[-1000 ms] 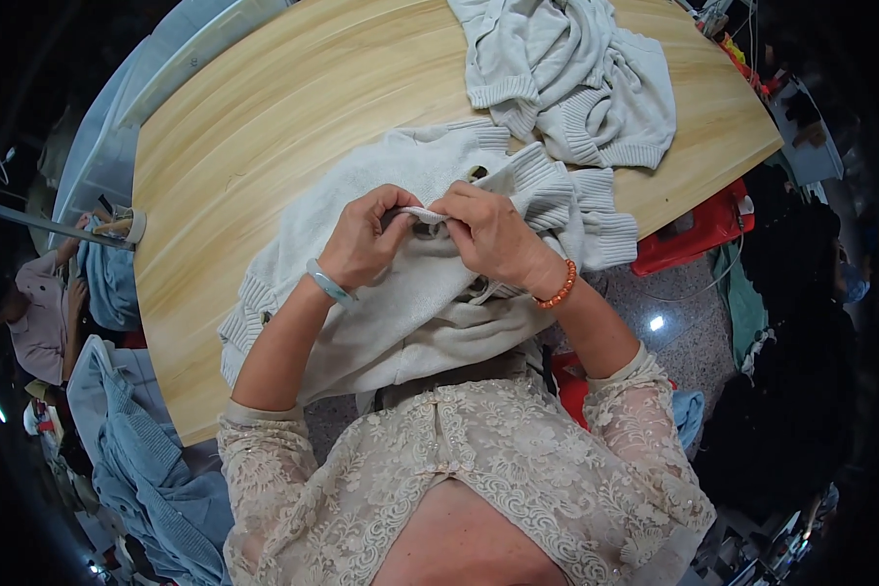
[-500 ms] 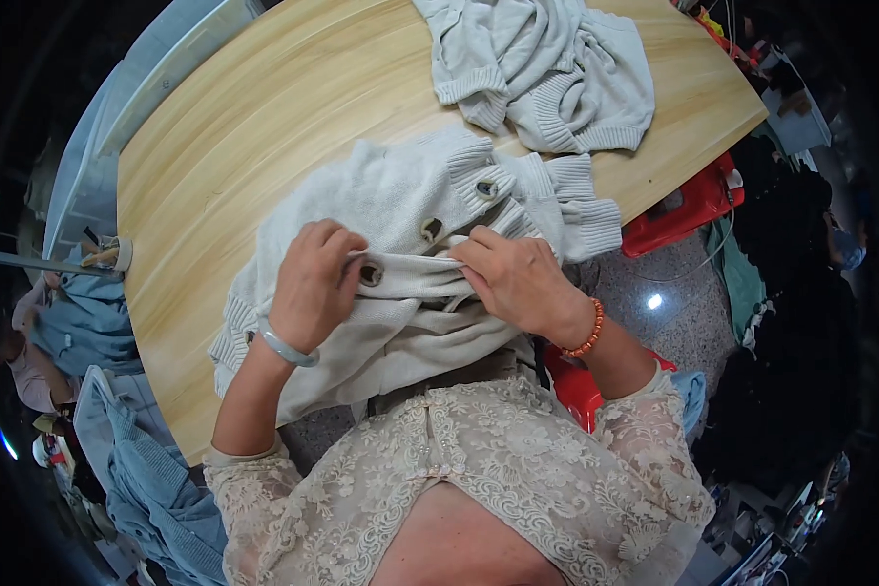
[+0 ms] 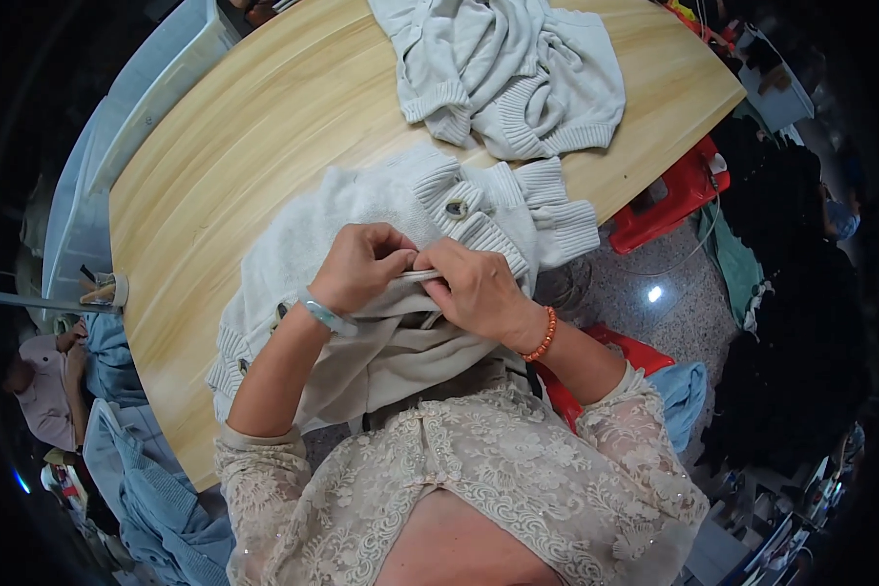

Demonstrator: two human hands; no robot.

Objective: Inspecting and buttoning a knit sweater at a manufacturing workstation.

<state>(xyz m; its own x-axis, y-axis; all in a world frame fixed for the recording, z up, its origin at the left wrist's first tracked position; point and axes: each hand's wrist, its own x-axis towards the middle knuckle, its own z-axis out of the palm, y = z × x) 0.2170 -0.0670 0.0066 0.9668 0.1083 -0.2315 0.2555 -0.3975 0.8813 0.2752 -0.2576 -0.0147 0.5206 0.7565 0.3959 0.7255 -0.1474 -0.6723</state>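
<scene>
A pale grey knitted cardigan (image 3: 298,230) with ribbed cuffs lies bunched on the near part of the table, its lower folds hanging toward my lap. One large dark button (image 3: 456,209) shows on its ribbed band. My left hand (image 3: 363,269), with a pale bangle at the wrist, pinches the cardigan's front edge. Right beside it, my right hand (image 3: 474,291), wearing an orange bead bracelet, grips the same edge between thumb and fingers. The fingertips of both hands almost meet, and the bit of knit between them is mostly hidden.
More pale knitwear (image 3: 518,78) is heaped at the far side of the wood-grain table (image 3: 186,215). Translucent bins (image 3: 151,107) line the left, above a small holder of tools (image 3: 107,291). Blue knitwear (image 3: 161,488) hangs lower left, near another person (image 3: 49,391). A red stool (image 3: 664,200) stands right.
My hands have come together; the left moved right along the edge, the right slightly left. My left hand and arm now cover buttons that showed before. The whole view has shifted a little.
</scene>
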